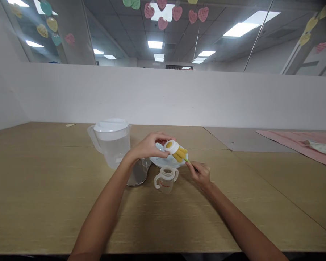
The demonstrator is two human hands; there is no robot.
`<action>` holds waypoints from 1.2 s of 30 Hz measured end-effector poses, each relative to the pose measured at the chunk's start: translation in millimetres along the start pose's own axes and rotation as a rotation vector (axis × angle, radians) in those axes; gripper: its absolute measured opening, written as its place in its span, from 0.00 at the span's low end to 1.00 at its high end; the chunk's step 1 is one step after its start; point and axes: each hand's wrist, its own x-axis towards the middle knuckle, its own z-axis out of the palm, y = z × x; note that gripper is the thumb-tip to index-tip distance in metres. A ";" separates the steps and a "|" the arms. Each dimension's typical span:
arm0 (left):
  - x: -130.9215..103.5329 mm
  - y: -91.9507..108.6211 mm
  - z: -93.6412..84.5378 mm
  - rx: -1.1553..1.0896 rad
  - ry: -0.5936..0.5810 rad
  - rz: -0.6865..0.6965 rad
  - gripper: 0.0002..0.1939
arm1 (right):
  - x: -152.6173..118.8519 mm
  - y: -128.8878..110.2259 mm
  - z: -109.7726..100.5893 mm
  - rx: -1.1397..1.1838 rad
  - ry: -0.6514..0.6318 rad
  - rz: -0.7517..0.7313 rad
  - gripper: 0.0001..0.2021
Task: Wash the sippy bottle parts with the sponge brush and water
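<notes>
My left hand (154, 144) is closed around a white bottle collar (171, 146), tilted over a plate. A brush with a yellow sponge head (180, 154) reaches up against the collar, and some yellow shows through its opening. My right hand (199, 173) grips the brush by its thin green handle. Below my hands, a clear baby bottle (166, 183) with two white side handles stands upright and uncapped on the table. Behind it lies the pale plate (154, 162), partly hidden by my left hand and the collar.
To the left stands a lidded clear pitcher (115, 145) with liquid in it. A shiny metal tray (138, 175) lies beside it, partly under my left forearm. A pink cloth (290, 139) is spread at the far right. Behind the table (70, 203) rises a white wall (165, 96).
</notes>
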 end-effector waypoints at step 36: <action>-13.8 29.2 -11.4 0.148 -0.074 -0.026 0.22 | 1.3 10.2 -2.9 -0.044 -0.114 -0.158 0.15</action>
